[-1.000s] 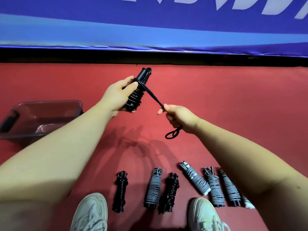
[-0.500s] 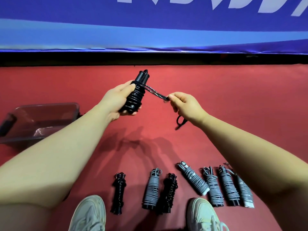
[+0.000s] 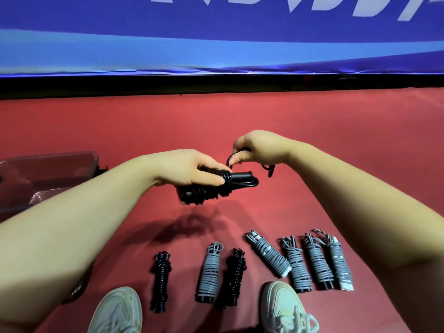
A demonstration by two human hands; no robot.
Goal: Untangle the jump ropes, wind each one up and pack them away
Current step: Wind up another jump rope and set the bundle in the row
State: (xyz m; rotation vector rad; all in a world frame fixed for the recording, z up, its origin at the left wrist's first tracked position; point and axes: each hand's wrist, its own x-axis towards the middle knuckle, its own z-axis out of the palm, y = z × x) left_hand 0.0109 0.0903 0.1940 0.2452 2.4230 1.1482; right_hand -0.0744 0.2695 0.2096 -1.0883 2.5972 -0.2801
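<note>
– Looking down from the head view, what has the left hand (image 3: 192, 169) got?
– It grips the black rope (image 3: 204, 191), fingers curled round the wound part. The bundle is held in the air above the red floor (image 3: 336, 140), in front of the person.
– Which way does it lie?
– Almost level, with its long axis left to right. The handle tips point right, towards the right hand (image 3: 259, 149).
– And that hand?
– It sits just beyond and above those tips, pinching the loose end (image 3: 229, 159) between thumb and fingers. A short loop dangles under its wrist.
– So the next move?
– I judge the tail needs tucking in at the handle tips, and the right hand is the nearer one for that.
– The rest?
– Seven wound ropes (image 3: 209, 272) lie in a row by the shoes (image 3: 281, 306). The tub (image 3: 60, 156) sits well apart to the left, nearer the left arm.
</note>
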